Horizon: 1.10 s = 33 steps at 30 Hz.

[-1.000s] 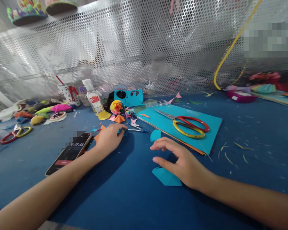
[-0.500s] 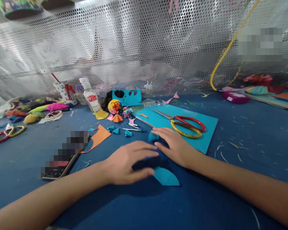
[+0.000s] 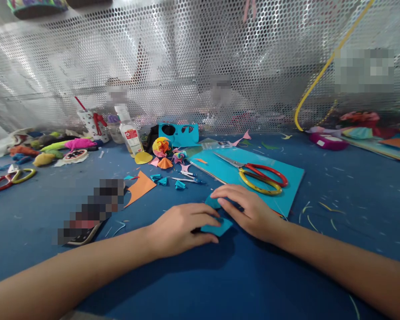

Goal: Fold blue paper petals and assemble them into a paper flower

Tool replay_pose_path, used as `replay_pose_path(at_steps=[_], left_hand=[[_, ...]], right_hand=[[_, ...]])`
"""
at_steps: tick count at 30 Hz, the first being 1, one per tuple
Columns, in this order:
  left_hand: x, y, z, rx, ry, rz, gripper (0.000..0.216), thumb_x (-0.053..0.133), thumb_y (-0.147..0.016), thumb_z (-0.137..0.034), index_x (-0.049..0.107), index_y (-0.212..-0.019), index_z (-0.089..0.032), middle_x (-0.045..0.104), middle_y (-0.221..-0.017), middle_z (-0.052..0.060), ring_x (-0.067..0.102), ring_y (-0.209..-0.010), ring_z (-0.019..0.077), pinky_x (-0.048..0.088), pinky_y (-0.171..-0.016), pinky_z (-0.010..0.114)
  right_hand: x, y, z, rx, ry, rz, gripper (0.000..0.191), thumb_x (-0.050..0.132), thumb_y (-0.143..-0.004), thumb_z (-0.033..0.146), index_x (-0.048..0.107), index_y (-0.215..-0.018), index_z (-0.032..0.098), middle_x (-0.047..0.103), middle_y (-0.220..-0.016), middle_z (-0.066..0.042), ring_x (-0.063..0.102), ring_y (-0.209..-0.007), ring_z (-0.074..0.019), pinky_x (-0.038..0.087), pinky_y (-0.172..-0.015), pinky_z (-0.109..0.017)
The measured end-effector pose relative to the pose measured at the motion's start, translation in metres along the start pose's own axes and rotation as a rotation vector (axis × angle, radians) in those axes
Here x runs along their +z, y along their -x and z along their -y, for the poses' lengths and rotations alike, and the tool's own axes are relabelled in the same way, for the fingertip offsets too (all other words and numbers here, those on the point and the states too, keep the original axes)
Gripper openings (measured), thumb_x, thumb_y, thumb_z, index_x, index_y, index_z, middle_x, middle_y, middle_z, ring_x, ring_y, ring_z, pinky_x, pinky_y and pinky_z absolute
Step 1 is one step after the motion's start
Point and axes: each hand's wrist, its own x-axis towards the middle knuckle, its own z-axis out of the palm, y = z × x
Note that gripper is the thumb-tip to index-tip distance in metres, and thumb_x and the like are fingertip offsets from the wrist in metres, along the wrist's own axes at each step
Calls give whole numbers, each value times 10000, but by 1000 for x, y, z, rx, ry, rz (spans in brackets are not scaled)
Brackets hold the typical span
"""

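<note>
My left hand (image 3: 182, 226) and my right hand (image 3: 245, 209) meet over a small teal paper piece (image 3: 216, 227) on the blue table (image 3: 220, 284). The left fingers curl and pinch its near edge. Fingertips of the right hand press on its far side, beside a second bit of teal paper (image 3: 213, 202). Most of the piece is hidden under the fingers.
A teal sheet (image 3: 286, 171) carrying red-and-yellow scissors (image 3: 260, 175) lies just behind my right hand. A phone (image 3: 90, 213), an orange scrap (image 3: 140, 186), small folded teal bits (image 3: 168, 181), a glue bottle (image 3: 128, 133) and a second pair of scissors (image 3: 10, 180) sit to the left. Perforated metal screen behind.
My left hand came from near the phone to the centre. Both hands closed in on the teal piece, which moved slightly up from where it lay flat nearer to me.
</note>
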Motion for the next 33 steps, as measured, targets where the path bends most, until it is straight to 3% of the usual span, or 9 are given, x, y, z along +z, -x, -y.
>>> replay_pose_path(at_steps=[4,9,13,18,22,27,33], left_hand=[[-2,1,8,-145,-41,-102,179,557,-800,-316,614,-865,-159,634,-914,59,597,-857,145,467,-779,247],[-10,1,15,-52,-93,99,199,528,-819,-304,647,-911,-175,656,-937,81,589,-902,176,453,-816,281],[-14,3,19,20,-45,143,218,484,-840,-230,637,-990,-192,655,-997,92,580,-943,177,448,-846,296],[-10,4,17,-1,-11,148,173,497,-825,-216,656,-861,-159,638,-959,89,597,-864,153,464,-776,240],[-6,3,11,-43,-6,164,155,523,-807,-216,662,-820,-150,626,-951,85,596,-842,152,460,-757,231],[-6,3,11,-117,98,153,121,557,-768,-174,667,-815,-156,606,-972,74,590,-844,136,464,-769,216],[-7,0,12,-264,175,137,92,603,-742,-197,681,-784,-171,574,-1002,63,567,-904,145,450,-829,259]], right_hand=[[-4,1,1,-29,-69,109,217,513,-831,261,553,-1032,191,611,-1013,-74,554,-962,-185,451,-835,-337],[-2,-2,-1,-130,-112,291,127,591,-784,258,621,-894,201,636,-941,-49,568,-909,-172,451,-811,-314],[-1,-2,-5,-150,-106,293,111,561,-811,237,628,-892,202,644,-933,-46,567,-914,-160,441,-818,-303],[0,1,-4,-209,-29,308,133,588,-790,313,633,-863,212,648,-940,-30,569,-924,-166,402,-857,-323],[3,6,3,-235,22,326,118,529,-822,242,633,-857,199,652,-904,-26,575,-865,-162,410,-792,-315],[8,10,13,-144,9,296,110,514,-789,152,616,-796,191,632,-860,-32,563,-798,-157,423,-731,-292],[11,9,17,-1,-27,269,68,542,-775,166,598,-743,188,604,-846,-26,549,-801,-152,424,-726,-283]])
